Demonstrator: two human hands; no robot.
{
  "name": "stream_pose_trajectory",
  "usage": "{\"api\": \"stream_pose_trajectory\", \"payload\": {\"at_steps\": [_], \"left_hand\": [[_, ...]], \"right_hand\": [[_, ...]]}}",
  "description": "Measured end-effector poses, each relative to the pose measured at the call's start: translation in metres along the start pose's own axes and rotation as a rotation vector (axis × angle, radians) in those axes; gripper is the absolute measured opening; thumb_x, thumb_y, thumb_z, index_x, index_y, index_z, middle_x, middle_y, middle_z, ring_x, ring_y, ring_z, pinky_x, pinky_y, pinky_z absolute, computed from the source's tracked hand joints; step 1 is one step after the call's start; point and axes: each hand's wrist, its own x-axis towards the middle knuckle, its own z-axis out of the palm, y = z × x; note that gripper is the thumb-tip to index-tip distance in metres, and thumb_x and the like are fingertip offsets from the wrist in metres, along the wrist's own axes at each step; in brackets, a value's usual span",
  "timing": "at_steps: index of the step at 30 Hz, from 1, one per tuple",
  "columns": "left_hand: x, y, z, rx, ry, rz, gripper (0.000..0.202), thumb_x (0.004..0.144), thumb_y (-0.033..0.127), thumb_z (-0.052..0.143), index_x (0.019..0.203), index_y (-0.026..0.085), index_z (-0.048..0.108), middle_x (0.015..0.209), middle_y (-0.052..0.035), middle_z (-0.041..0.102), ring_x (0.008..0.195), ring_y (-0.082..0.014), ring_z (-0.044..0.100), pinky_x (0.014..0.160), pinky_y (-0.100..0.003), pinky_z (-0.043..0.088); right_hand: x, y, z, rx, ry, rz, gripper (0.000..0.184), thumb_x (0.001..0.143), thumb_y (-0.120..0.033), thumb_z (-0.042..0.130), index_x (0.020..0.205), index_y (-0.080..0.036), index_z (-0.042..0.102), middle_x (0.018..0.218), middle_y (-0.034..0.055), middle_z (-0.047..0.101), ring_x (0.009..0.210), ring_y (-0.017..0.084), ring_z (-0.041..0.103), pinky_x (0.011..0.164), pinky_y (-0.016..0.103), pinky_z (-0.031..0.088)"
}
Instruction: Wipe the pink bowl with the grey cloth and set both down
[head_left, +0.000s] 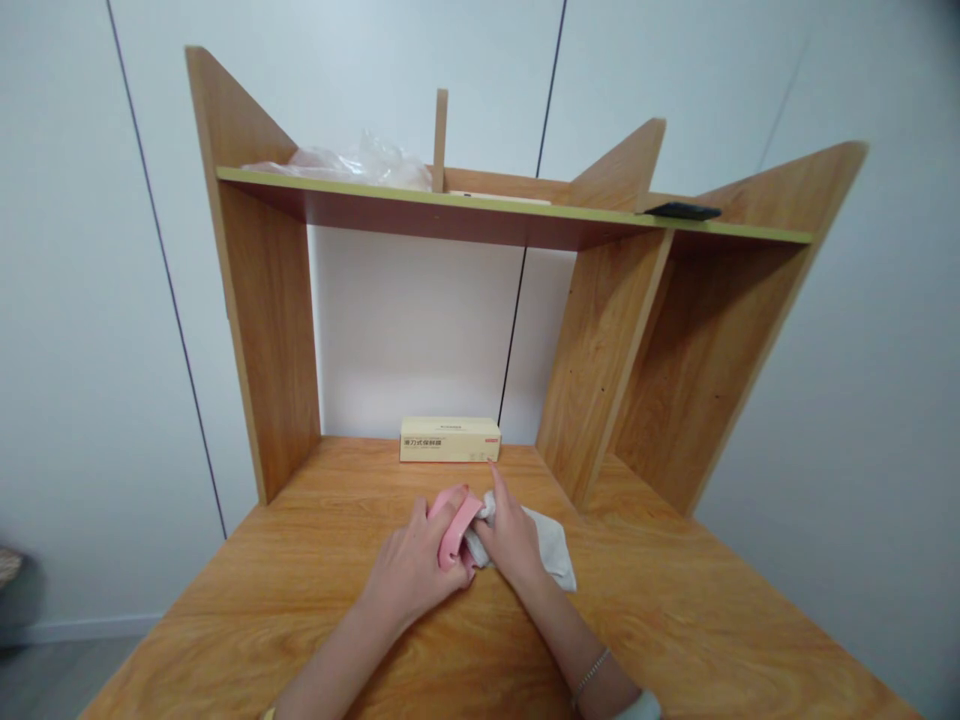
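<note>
My left hand (pixel 420 560) is closed around a pink plastic object (pixel 459 528) with a flat, strip-like edge; the fingers cover much of it, so its kind does not show. Against its right side, my right hand (pixel 511 535) presses a white cloth (pixel 551 545), bunched under the fingers, with the index finger stretched forward. A loose end of the cloth hangs out to the right of the wrist. Both hands are close together, low over the middle of the wooden desk (pixel 360 640).
Behind the hands, a cream cling-film box (pixel 450 440) with printed lettering stands at the back of the desk. A wooden shelf unit (pixel 277 330) frames it. On the upper shelf lie a clear plastic bag (pixel 360 165) and a dark flat item (pixel 682 211).
</note>
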Motion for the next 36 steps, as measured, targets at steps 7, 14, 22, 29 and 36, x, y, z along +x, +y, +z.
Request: {"api": "stream_pose_trajectory", "payload": {"at_steps": [7, 14, 22, 29, 36], "left_hand": [[0.002, -0.013, 0.012, -0.163, 0.103, -0.137, 0.076, 0.075, 0.051, 0.044, 0.135, 0.023, 0.008, 0.122, -0.0111, 0.045, 0.104, -0.0279, 0.05, 0.08, -0.035, 0.041], [0.003, -0.019, 0.033, -0.471, 0.23, 0.02, 0.074, 0.071, 0.035, 0.055, 0.13, 0.015, 0.015, 0.123, -0.0132, 0.045, 0.108, -0.0227, 0.048, 0.087, -0.033, 0.039], [0.008, -0.024, 0.029, -0.329, 0.121, -0.126, 0.068, 0.069, 0.035, 0.055, 0.126, 0.017, 0.023, 0.107, -0.0109, 0.056, 0.094, -0.025, 0.056, 0.075, -0.031, 0.042], [0.005, -0.016, 0.022, -0.247, 0.061, -0.098, 0.072, 0.068, 0.037, 0.055, 0.129, 0.017, 0.022, 0.113, -0.0116, 0.055, 0.097, -0.0267, 0.055, 0.076, -0.032, 0.041], [0.004, -0.01, 0.013, -0.168, 0.018, -0.1, 0.077, 0.068, 0.038, 0.054, 0.133, 0.018, 0.018, 0.113, -0.0122, 0.055, 0.096, -0.0282, 0.056, 0.075, -0.032, 0.041]], "right_hand": [[-0.004, 0.011, 0.014, 0.373, 0.017, 0.154, 0.058, 0.076, -0.017, 0.035, 0.132, -0.015, 0.021, 0.089, 0.0056, 0.063, 0.081, 0.018, 0.058, 0.071, 0.028, 0.043], [0.001, -0.003, 0.018, 0.704, -0.021, 0.111, 0.042, 0.078, -0.025, 0.039, 0.118, -0.013, 0.041, 0.11, 0.0092, 0.057, 0.101, 0.017, 0.052, 0.088, 0.03, 0.039], [-0.002, 0.0, 0.008, 0.307, -0.001, 0.268, 0.058, 0.074, -0.027, 0.048, 0.127, -0.014, 0.031, 0.105, 0.0108, 0.059, 0.091, 0.021, 0.058, 0.074, 0.029, 0.043], [-0.003, -0.002, 0.001, -0.013, -0.141, 0.266, 0.065, 0.076, -0.031, 0.047, 0.133, -0.016, 0.018, 0.085, 0.0073, 0.065, 0.079, 0.023, 0.061, 0.063, 0.028, 0.039], [-0.002, -0.004, 0.002, -0.046, -0.169, 0.289, 0.064, 0.074, -0.031, 0.049, 0.132, -0.019, 0.024, 0.09, 0.0067, 0.065, 0.081, 0.022, 0.06, 0.062, 0.026, 0.038]]}}
